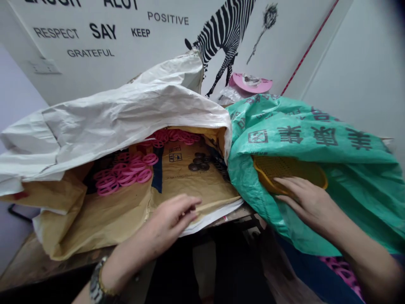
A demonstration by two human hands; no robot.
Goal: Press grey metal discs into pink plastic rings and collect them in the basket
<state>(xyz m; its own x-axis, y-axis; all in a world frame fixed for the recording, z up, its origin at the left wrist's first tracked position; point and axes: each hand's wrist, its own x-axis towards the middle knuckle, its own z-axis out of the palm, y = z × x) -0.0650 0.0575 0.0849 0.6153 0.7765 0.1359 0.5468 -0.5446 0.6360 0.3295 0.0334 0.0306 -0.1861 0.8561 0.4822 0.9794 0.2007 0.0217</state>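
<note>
lying in loose heaps on the brown paper lining [190, 177] of an opened white sack [120, 114]: pink rings [123, 174] at the left, more pink rings [172, 136] further back, a small cluster of dark rings [198, 162] near the middle. none in either hand, none visibly set apart, so sorting or picking judged barely begun, most of it left. left hand [177, 213] pinching the front edge of the brown lining, fingers closed on the paper, well short of the rings. right hand [305, 198] laid flat and relaxed, fingers spread on the rim of a yellow strainer basket [286, 168] nested in the green woven bag [316, 143]; resting rather than clamped. basket seemingly without rings, though partly hidden. wooden worktop [34, 257] beneath the sacks. further pink rings [343, 270] low at the right.
</note>
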